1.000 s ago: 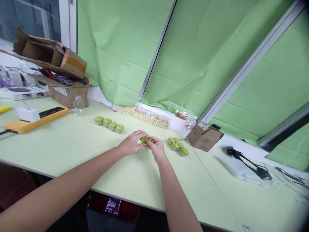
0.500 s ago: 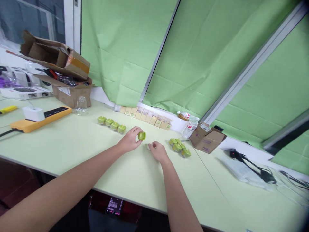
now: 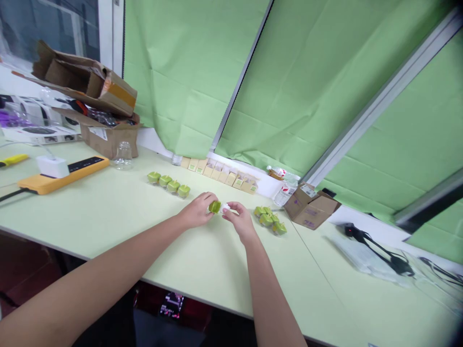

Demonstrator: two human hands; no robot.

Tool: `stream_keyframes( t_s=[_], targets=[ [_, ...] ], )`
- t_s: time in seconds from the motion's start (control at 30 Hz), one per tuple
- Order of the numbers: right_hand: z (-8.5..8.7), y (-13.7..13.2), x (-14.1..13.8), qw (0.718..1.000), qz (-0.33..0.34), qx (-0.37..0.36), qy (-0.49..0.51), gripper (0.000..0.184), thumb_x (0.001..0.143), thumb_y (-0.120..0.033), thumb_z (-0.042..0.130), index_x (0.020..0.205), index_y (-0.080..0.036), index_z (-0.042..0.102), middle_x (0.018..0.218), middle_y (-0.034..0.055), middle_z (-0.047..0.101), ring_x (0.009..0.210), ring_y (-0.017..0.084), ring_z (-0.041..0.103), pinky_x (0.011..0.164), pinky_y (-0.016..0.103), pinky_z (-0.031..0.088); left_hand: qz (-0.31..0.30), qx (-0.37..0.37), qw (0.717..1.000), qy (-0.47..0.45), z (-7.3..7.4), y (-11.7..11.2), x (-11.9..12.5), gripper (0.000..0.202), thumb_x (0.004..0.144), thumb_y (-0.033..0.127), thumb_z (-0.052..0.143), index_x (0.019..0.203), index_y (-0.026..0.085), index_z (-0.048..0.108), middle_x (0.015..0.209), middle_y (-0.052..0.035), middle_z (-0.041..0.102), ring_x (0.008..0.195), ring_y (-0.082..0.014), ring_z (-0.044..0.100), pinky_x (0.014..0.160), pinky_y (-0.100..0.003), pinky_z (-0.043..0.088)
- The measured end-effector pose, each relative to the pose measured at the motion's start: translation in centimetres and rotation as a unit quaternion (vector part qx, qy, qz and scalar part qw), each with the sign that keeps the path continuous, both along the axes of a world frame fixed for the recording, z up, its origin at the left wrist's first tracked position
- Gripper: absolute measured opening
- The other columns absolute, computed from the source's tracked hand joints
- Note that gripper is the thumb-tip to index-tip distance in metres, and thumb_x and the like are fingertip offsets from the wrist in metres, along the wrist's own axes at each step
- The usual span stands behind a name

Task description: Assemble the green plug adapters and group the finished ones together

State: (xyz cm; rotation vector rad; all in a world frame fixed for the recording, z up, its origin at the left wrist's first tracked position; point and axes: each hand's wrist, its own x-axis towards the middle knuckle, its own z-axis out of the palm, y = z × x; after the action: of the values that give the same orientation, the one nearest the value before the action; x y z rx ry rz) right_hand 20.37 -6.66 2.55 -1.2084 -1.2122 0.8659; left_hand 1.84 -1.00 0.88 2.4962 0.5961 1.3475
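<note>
My left hand point(image 3: 198, 211) is closed around a small green square cup point(image 3: 214, 207), tilted with one face toward my right hand. Between the thumb and fingers of my right hand point(image 3: 241, 222) is a small white piece point(image 3: 224, 207), held right beside the cup. Whether the two touch I cannot tell. Beyond my left hand stands a row of several green-topped clear containers point(image 3: 173, 186). To the right of my right hand is a cluster of similar green-topped containers point(image 3: 266, 220).
Small cardboard boxes point(image 3: 218, 172) line the wall at the back. Plastic bottles point(image 3: 284, 193) and a carton point(image 3: 311, 207) are at back right. On the left are an orange power strip point(image 3: 61, 180), a clear jar point(image 3: 123, 155) and open cardboard boxes point(image 3: 112, 140).
My right hand has lifted the white piece off the table and brought it up beside the green cup. The cup has turned and moved slightly toward it.
</note>
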Motion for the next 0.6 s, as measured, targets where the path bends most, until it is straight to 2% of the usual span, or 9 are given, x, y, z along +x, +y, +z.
stream_keyframes(
  t_s=[0.23,0.37,0.6],
  targets=[
    [0.0,-0.1,-0.2,1.000,0.017,0.015,0.011,0.043,0.062,-0.043,0.083,0.092,-0.019,0.064,0.094,0.0041,0.067,0.084,0.018,0.067,0.080,0.038,0.058,0.007,0.015,1.000,0.016,-0.2,0.0,0.3,0.044,0.074,0.004,0.057,0.114,0.022,0.052,0.113,-0.0078,0.060,0.109,-0.0253,0.055,0.094,-0.042,0.047],
    [-0.2,-0.1,-0.6,0.999,0.020,0.020,-0.018,0.044,0.062,-0.043,0.083,0.093,-0.019,0.064,0.097,0.0042,0.068,0.079,0.017,0.068,0.078,0.035,0.056,0.006,0.023,1.000,0.008,-0.3,0.0,0.3,0.043,0.073,0.002,0.055,0.112,0.021,0.053,0.113,-0.0073,0.059,0.109,-0.0245,0.055,0.094,-0.041,0.047],
    [-0.8,0.0,-1.3,0.996,-0.004,0.028,-0.080,0.041,0.067,-0.045,0.079,0.095,-0.018,0.066,0.099,0.0058,0.070,0.084,0.020,0.070,0.076,0.031,0.054,-0.002,0.026,1.000,0.008,-0.6,0.1,0.3,0.043,0.074,0.000,0.053,0.111,0.021,0.054,0.110,-0.0074,0.059,0.107,-0.0232,0.055,0.093,-0.039,0.048]
  ],
)
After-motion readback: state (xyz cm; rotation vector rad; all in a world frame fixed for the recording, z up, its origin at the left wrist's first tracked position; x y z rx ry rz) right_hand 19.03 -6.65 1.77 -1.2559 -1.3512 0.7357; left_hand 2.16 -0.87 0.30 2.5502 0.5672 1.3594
